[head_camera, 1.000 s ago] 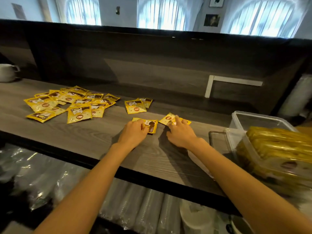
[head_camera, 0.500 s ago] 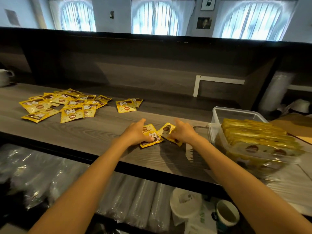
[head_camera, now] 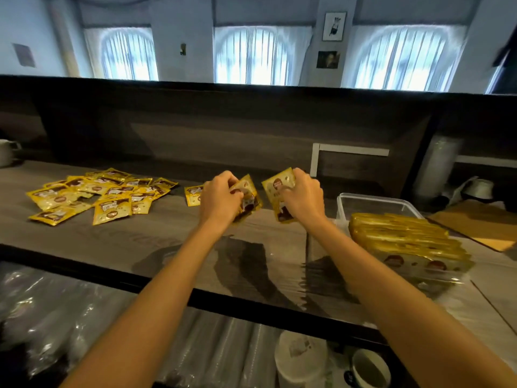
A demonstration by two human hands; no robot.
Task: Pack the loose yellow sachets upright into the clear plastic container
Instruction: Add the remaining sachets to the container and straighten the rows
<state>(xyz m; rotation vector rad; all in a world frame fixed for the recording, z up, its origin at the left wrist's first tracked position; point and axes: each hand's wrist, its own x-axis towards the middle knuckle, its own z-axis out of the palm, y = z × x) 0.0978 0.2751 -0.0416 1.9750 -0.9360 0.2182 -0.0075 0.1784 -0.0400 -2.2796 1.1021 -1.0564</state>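
We see both hands held a little above the counter (head_camera: 156,236), close beside each other but not touching. The left hand (head_camera: 221,197) has its fingers curled round one sachet (head_camera: 249,198). The right hand (head_camera: 303,201) grips a second sachet (head_camera: 278,186) along its side. Both packets stand nearly upright in the grip. We judge that they are held this way so that they can be joined into one small stack and go into the box on edge, with no more turning.

The clear plastic container (head_camera: 372,204) stands at the right, just beside the right forearm, so the way to it is short. Its near part is filled with a packed row (head_camera: 402,239) of sachets standing on edge, tight against each other. The far part behind the row is free, and there, we think, the next ones belong.

The loose pile (head_camera: 98,194) lies flat at the left of the counter, well apart from the container. A single sachet (head_camera: 193,195) lies just behind the left hand. Many packets are not yet packed, so we judge that a good part of the work remains. The foil looks smooth, so two packets held together could slide apart, and the packed row may lean into the free space when new ones are pushed in.
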